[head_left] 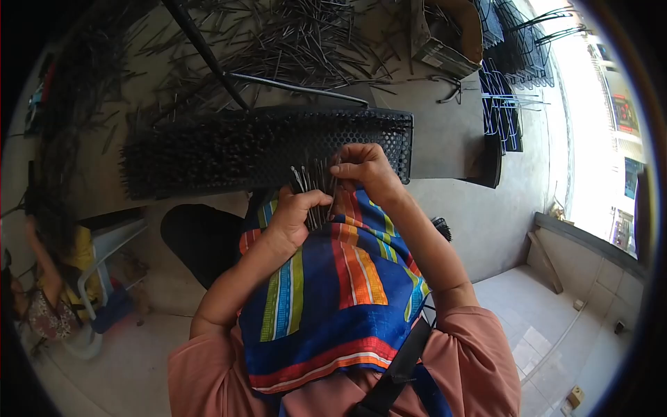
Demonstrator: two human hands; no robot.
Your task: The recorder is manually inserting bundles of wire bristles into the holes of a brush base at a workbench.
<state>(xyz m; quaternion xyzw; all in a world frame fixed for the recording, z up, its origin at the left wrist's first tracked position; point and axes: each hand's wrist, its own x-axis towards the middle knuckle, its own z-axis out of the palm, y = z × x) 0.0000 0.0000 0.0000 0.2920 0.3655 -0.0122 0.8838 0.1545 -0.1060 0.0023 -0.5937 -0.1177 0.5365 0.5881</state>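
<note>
While my bare L hand [287, 217] is closed round a fanned bundle of slim silvery metal rods [302, 180], my bare R hand [369, 172] has thumb & forefinger pinched tog., apparently on one rod at the bundle's right side. Bundle loc.: just off the near edge of the black perforated oblong tray [394, 147], over the blue striped cloth [316, 274] on my lap. Rods are held approx. upright & spread, prob. so each can be gripped singly; cloth prob. guards my clothes. Dark upright pegs [201, 149] crowd the tray's left part; open holes show toward the right.

Clearances: tray's right edge is near my R hand; past it, the smooth grey tabletop [448, 132] offers room up to the open brown box [441, 59], far right. Far side is tighter: a slanted black metal bar [198, 48] & a loose heap of dark rods [299, 59] lie beyond the tray.
</note>
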